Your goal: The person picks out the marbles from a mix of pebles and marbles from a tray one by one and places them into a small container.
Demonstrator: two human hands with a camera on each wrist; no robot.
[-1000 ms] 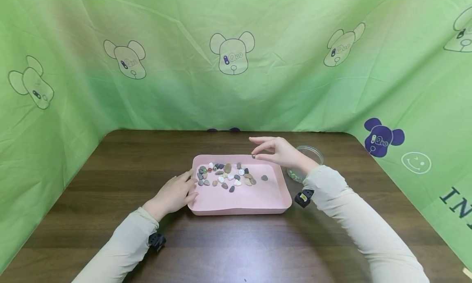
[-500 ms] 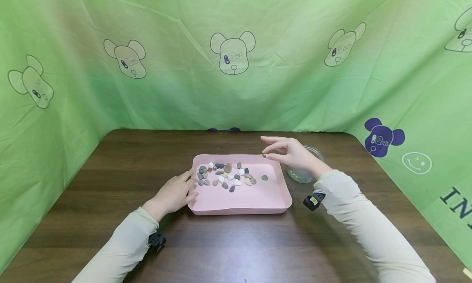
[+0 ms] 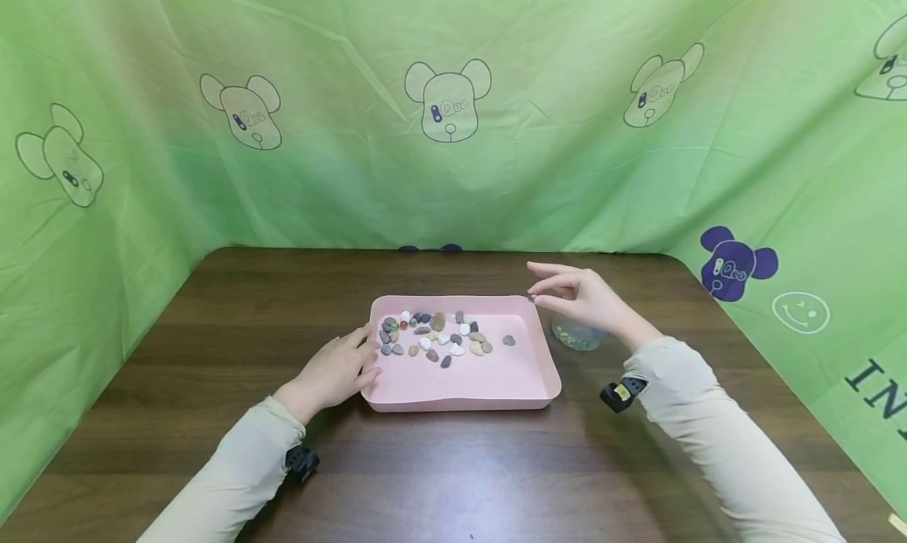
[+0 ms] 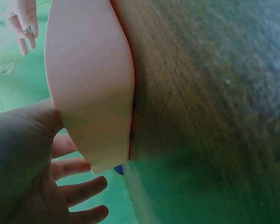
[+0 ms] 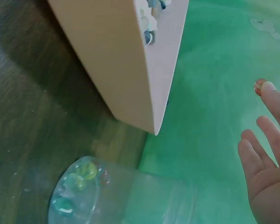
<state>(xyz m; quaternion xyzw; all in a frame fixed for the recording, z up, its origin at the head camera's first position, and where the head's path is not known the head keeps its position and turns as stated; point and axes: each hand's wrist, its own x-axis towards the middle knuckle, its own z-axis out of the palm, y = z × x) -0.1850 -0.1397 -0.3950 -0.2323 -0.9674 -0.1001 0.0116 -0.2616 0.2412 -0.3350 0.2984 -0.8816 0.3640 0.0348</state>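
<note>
My right hand (image 3: 584,299) pinches a small reddish marble (image 5: 259,87) between thumb and fingertip, with its other fingers spread. It hovers above the gap between the pink tray (image 3: 460,405) and a clear jar (image 5: 140,196). Green and yellowish marbles (image 5: 74,182) lie at the bottom of that jar. My left hand (image 3: 333,374) rests on the tray's left rim, its fingers loosely extended over the edge. Inside the tray, grey, white and tan pebbles (image 3: 438,322) are scattered towards the back and left. A red marble (image 3: 403,325) and green ones sit among them.
The tray and jar stand on a dark brown wooden table (image 3: 453,480). A green cloth (image 3: 446,189) with bear-head drawings hangs around its back and sides. One grey pebble (image 3: 509,340) lies apart on the tray's right side.
My right hand has moved rightward with the marble, from over the tray's back right part towards the jar, partly covering it. The left hand and tray have stayed put.
</note>
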